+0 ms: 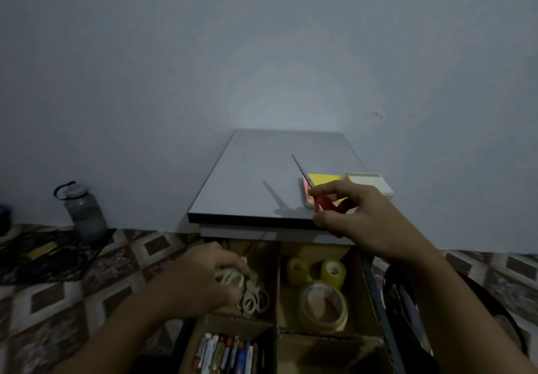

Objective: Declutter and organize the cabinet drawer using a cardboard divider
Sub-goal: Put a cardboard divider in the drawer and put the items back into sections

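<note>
Our right hand pinches red-handled scissors, light, stiff, sharp beyond fingertips; left hand clasps pale scissors by loops.

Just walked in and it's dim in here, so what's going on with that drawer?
A person is sorting an open drawer split by a cardboard divider. The right hand holds red-handled scissors above the cabinet top, near the sticky notes. The left hand is in the back-left compartment on pale scissors. Tape rolls fill the back-right compartment, pens and markers the front-left.
</note>
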The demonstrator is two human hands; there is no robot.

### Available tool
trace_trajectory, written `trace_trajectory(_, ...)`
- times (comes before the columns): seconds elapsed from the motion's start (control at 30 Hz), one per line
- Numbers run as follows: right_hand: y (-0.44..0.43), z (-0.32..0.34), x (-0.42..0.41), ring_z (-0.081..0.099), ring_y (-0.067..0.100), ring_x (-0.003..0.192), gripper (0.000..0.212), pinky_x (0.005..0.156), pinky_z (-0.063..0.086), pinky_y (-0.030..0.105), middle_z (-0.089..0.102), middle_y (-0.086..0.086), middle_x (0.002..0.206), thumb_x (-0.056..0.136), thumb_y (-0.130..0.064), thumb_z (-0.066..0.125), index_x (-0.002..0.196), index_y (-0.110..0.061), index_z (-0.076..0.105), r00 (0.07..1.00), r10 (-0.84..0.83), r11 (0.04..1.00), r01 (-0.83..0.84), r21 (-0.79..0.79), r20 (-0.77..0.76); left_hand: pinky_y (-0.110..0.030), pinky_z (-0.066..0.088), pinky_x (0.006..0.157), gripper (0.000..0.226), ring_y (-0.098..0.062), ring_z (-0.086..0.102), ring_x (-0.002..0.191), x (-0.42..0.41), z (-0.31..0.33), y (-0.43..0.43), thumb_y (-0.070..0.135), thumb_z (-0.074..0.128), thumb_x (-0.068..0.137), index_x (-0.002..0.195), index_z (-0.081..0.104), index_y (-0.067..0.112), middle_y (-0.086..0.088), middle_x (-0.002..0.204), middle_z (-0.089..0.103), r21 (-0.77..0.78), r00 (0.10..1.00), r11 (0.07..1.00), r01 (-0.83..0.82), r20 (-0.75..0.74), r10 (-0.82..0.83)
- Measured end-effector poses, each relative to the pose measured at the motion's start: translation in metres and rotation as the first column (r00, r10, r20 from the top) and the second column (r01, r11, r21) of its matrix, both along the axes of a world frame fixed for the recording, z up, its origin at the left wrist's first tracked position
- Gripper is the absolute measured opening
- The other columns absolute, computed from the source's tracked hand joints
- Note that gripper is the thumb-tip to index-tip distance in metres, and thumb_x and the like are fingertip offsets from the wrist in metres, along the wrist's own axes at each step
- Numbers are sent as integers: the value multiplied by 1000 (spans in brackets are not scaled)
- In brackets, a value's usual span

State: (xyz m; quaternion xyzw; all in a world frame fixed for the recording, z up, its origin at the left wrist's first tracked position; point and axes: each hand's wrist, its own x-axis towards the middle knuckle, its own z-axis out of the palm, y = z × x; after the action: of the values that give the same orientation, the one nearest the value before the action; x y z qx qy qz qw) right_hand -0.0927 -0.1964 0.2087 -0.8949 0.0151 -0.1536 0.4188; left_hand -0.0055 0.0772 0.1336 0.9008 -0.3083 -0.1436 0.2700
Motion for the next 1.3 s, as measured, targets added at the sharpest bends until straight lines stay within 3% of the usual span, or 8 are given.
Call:
trace_trajectory(0.13, 4, -5, -4, 66, 3, 72, 32, 64, 54, 17, 65, -13, 90, 81, -25, 75, 109, -39, 69, 1000, 27, 1000, -27, -14, -4, -21, 40, 89, 29, -4, 46, 103, 5, -30, -12, 47, 71, 76, 103, 61, 53, 20, 108, 44, 62, 999, 997, 53, -9, -53)
trace_trajectory(0.23, 7, -11, -2, 67, 4, 79, 33, 69, 60, 29, 65, -15, 101, 82, -25, 75, 112, -39, 69, 998, 57, 998, -57, -6, -2, -24, 39, 99, 39, -9, 42, 116, 17, -45, -31, 42, 70, 83, 121, 62, 43, 15, 114, 41, 161, 997, 984, 73, 15, -76)
trace_trajectory(0.47, 7, -25, 3, 65, 6, 86, 36, 63, 49, 17, 63, -11, 109, 84, -29, 73, 117, -40, 65, 994, 103, 995, -104, -10, -42, -22, 46, 89, 47, -19, 53, 122, 44, -82, -57, 18, 68, 88, 134, 60, 22, -5, 143, 50, 317, 995, 943, 103, -36, -97)
trace_trajectory(0.6, 6, -33, 5, 63, 11, 97, 37, 76, 58, 28, 61, -11, 115, 83, -35, 73, 118, -43, 64, 992, 108, 994, -110, -22, -68, -21, 45, 78, 54, -21, 54, 116, 49, -91, -63, 10, 67, 86, 137, 55, 23, -8, 140, 48, 348, 993, 930, 116, -50, -106)
trace_trajectory(0.73, 6, -40, 6, 63, 12, 98, 40, 81, 59, 35, 62, -11, 114, 80, -40, 73, 119, -45, 63, 989, 105, 994, -109, -26, -106, -23, 40, 82, 52, -23, 48, 121, 49, -96, -62, 14, 66, 88, 137, 53, 25, -5, 135, 46, 396, 988, 908, 139, 2, -152)
trace_trajectory(0.93, 11, -44, 6, 60, 7, 97, 40, 78, 55, 24, 57, -18, 112, 81, -37, 74, 119, -43, 62, 985, 113, 992, -118, -32, -127, -28, 44, 93, 46, -17, 48, 117, 45, -82, -50, 39, 61, 91, 134, 52, 24, 0, 125, 49, 291, 985, 951, 109, 97, -142)
trace_trajectory(1.13, 28, -51, 6, 55, 3, 100, 41, 76, 46, 17, 52, -14, 116, 82, -38, 72, 120, -46, 60, 979, 125, 986, -141, -92, -163, -17, 40, 84, 34, -3, 49, 104, 36, -69, -1, 34, 66, 93, 126, 59, 32, 12, 117, 51, -102, 982, 994, -28, 182, 47)
trace_trajectory(1.3, 52, -70, 10, 52, 6, 101, 47, 74, 46, 18, 48, -14, 116, 82, -37, 72, 125, -45, 56, 953, 192, 962, -229, -146, -234, -24, 39, 103, 46, -7, 45, 124, 47, -85, 27, 39, 56, 96, 141, 50, 32, 12, 139, 45, -19, 984, 991, -134, 114, 135)
